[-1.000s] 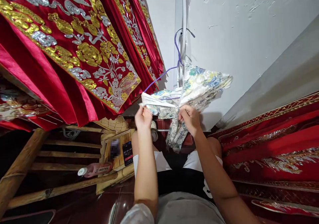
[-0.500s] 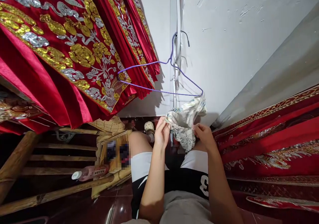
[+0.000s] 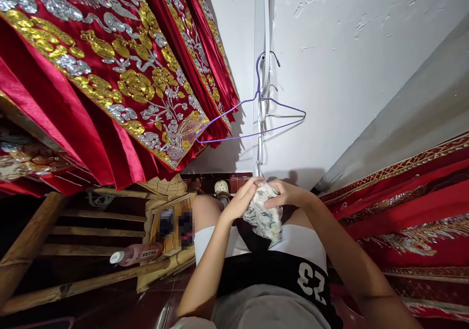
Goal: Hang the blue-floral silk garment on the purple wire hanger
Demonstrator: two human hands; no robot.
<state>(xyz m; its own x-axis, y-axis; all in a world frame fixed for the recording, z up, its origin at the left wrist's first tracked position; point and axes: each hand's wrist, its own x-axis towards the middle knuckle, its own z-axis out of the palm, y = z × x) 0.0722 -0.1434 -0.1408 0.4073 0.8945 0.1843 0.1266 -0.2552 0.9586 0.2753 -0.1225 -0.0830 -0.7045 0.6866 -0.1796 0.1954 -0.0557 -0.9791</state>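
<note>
Bunched between both hands is a thin white patterned cloth item (image 3: pixel 264 216), its lower end hanging over my lap; folds hide what kind of garment it is. My left hand (image 3: pixel 245 198) grips its left side. On its upper right, my right hand (image 3: pixel 284 195) has closed with the thumb across the front. Above them a purple wire hanger (image 3: pixel 252 136) hangs bare and tilted from a white strap (image 3: pixel 266 36) on the wall, touching neither hand.
Red sequined fabric (image 3: pixel 146 85) hangs at the left, and more red cloth (image 3: pixel 432 212) at the right. Lower left stands a bamboo chair (image 3: pixel 102 231) with a pink-liquid bottle (image 3: pixel 137 254) on it. A pale clog (image 3: pixel 221 188) is on the floor by the wall.
The cloth has come away from the hanger's right corner and been drawn down and gathered between my hands. My hands have moved closer together. The hanger has swung.
</note>
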